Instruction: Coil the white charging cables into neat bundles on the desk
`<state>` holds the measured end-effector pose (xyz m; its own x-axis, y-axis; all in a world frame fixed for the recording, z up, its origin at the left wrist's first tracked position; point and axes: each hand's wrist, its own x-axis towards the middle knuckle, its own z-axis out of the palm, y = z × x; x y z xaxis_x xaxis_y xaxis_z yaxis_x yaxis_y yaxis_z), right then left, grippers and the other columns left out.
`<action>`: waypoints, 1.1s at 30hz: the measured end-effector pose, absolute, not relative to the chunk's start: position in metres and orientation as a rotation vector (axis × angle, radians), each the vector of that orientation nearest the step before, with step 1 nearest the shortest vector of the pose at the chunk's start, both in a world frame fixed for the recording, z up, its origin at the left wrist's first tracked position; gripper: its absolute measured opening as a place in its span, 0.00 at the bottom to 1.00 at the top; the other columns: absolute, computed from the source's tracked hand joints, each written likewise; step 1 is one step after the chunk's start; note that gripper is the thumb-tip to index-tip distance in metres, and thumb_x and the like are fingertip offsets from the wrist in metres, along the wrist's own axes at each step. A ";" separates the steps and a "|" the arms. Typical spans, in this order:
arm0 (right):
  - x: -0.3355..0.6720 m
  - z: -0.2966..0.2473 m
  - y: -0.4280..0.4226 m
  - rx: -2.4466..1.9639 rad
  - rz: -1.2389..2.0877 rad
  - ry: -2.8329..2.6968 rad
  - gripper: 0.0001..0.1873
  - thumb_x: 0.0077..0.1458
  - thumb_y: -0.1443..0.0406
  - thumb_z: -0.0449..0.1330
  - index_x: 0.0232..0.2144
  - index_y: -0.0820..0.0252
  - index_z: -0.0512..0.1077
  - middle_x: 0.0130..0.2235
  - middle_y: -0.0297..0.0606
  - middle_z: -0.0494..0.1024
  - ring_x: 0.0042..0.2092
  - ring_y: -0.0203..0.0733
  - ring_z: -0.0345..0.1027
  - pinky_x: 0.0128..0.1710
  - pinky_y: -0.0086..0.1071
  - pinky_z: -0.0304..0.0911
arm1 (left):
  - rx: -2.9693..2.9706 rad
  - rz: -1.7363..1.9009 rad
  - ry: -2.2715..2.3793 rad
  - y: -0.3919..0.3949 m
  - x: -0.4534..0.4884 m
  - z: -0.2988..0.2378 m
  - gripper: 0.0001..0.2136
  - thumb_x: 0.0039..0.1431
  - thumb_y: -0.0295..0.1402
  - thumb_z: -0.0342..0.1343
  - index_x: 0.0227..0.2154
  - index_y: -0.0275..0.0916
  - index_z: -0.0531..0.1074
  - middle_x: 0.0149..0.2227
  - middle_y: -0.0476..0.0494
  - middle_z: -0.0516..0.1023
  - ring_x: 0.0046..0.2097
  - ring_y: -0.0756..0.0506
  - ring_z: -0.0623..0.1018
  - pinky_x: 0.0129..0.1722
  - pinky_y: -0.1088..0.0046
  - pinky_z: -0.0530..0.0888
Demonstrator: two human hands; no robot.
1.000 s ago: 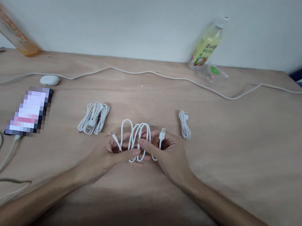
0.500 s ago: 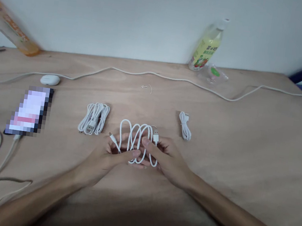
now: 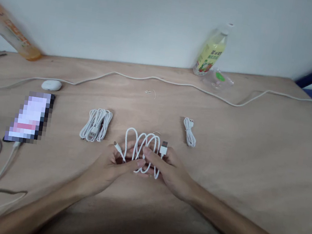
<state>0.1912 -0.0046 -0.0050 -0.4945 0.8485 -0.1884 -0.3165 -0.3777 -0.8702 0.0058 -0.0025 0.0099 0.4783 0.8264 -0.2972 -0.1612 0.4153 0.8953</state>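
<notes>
Between my two hands is a white USB cable (image 3: 136,149) in loose, spread coils. My left hand (image 3: 117,165) grips the coils from the left, thumb on top, with the small plug end sticking up beside it. From the right, my right hand (image 3: 170,169) pinches the coils under its thumb, and the USB-A plug (image 3: 163,149) points up there. Beyond the hands to the left lie tied bundles of white cable (image 3: 96,125). A single tied cable bundle (image 3: 189,132) rests to the right. A thin twist tie (image 3: 156,133) shows just behind the held coils.
A phone (image 3: 30,116) on a charging cable and a white earbud case (image 3: 51,85) lie left. A long white cord (image 3: 184,84) crosses the table's back. Near the wall stand a yellow-green drink bottle (image 3: 211,55), a crumpled clear wrapper (image 3: 218,80) and an orange bottle (image 3: 11,32).
The right hand's thumb has slid slightly left over the coils, and the right-hand coils have drawn closer together. The USB-A plug has turned more upright. The view has tilted slightly.
</notes>
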 end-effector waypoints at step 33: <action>0.196 -0.001 -0.005 -0.956 1.694 -1.355 0.24 0.71 0.45 0.60 0.32 0.57 0.77 0.27 0.30 0.72 0.26 0.34 0.60 0.25 0.29 0.60 | 1.173 0.820 1.155 -0.012 0.005 0.015 0.23 0.77 0.50 0.52 0.59 0.41 0.82 0.40 0.41 0.83 0.46 0.38 0.79 0.48 0.65 0.74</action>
<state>0.1956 -0.0054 -0.0013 -0.4376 0.8939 -0.0967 -0.1020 -0.1562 -0.9825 0.0051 -0.0123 0.0153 0.2498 0.9366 -0.2456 0.0769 0.2337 0.9693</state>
